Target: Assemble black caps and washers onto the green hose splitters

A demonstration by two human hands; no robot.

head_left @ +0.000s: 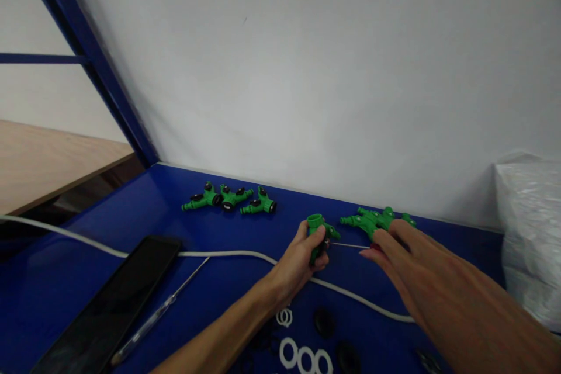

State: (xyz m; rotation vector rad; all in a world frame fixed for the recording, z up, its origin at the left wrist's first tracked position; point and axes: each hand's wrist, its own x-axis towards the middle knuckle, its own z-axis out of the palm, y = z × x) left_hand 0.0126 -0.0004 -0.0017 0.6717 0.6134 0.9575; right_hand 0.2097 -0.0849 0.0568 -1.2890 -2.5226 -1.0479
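Green hose fitting (314, 222) is up off the bench (228, 292), in my L hand (298, 263), wide open end up. L fingers and thumb are wrapped round its body, prob to steady it vs the push from the side. R hand (407, 251) is closed on a red handle (373, 247), mostly hidden by my fingers; its thin metal shaft (350, 245) runs level to the fitting, prob b/c that lines it up w/ the side facing R. Tip's at or v. near the fitting by my L fingertips, can't tell if it's seated.

Behind, to the R, more green fittings (366, 222) sit bunched, part hidden by my R hand. Further L are three green fittings w/ black parts (258, 204), lined up near the wall (307, 70), prob so the front stays free for work. White cable (245, 253) runs across, passing behind my L forearm. Nearer me: white rings (297, 356) and black rings (324, 322), loose, I'd guess put there for easy reach. Off L, a screwdriver w/ clear handle (151, 320) beside a dark flat slab (114, 298), maybe a phone; far R, a plastic-wrapped bundle (532, 234)
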